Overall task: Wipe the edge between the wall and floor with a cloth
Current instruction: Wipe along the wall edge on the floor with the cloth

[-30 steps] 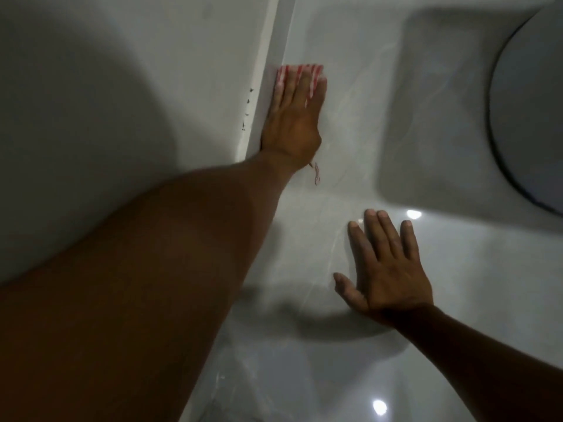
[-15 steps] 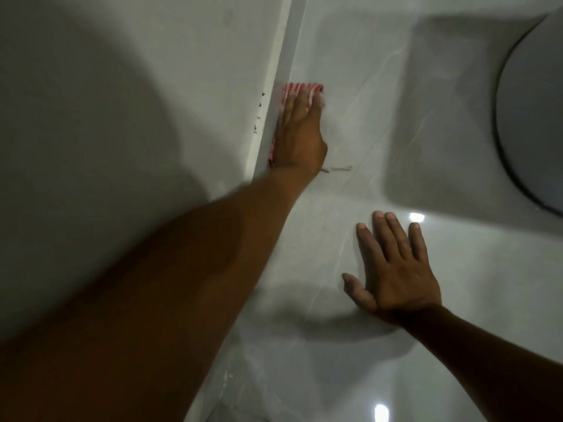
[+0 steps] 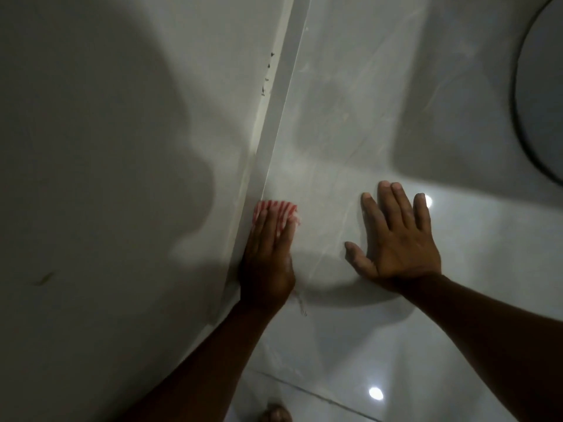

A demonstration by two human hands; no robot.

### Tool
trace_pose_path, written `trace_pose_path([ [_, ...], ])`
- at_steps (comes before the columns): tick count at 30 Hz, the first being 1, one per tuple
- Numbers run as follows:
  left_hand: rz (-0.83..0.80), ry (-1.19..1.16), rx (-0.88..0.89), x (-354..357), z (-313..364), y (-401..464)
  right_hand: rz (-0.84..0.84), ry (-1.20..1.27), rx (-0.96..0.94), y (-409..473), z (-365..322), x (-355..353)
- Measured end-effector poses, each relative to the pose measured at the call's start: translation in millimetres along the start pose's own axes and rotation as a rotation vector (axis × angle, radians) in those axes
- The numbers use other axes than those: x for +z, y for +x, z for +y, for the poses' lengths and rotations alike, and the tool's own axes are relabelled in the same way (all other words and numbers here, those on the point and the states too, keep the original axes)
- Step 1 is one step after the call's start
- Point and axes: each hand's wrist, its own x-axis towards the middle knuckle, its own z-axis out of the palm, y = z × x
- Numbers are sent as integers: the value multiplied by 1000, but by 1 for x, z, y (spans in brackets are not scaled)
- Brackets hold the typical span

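Left hand [image 3: 268, 266] is flat, fingers straight and together, pressing the striped red-and-white cloth [image 3: 275, 208] onto the floor [image 3: 335, 117] right up against the edge strip [image 3: 283, 95] under the wall [image 3: 122, 147]. Right hand [image 3: 396, 248] is off to the right of that strip, palm down on the floor, fingers spread. A few dark specks [image 3: 266, 79] sit just left of the strip, farther up.

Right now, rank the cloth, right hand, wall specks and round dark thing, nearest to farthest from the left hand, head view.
1. Cloth: pressed under the left hand, against the wall.
2. Right hand: beside it, flat on the floor.
3. Dark specks: farther up the wall.
4. Round dark thing: top right.
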Motion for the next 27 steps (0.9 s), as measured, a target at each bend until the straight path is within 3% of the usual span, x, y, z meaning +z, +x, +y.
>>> trace_pose_path([
  [9, -16, 178, 187, 9, 19, 251, 11, -19, 5, 1, 0, 2],
  [14, -106, 128, 128, 3, 25, 320, 15, -35, 8, 1, 1, 2],
  [18, -61, 34, 143, 2, 17, 260, 17, -27, 5, 0, 1, 3],
  [22, -18, -13, 96, -2, 9, 135, 29, -35, 9, 1, 1, 4],
  [27, -82, 33, 35, -12, -4, -23, 58, -7, -4, -1, 0, 3],
])
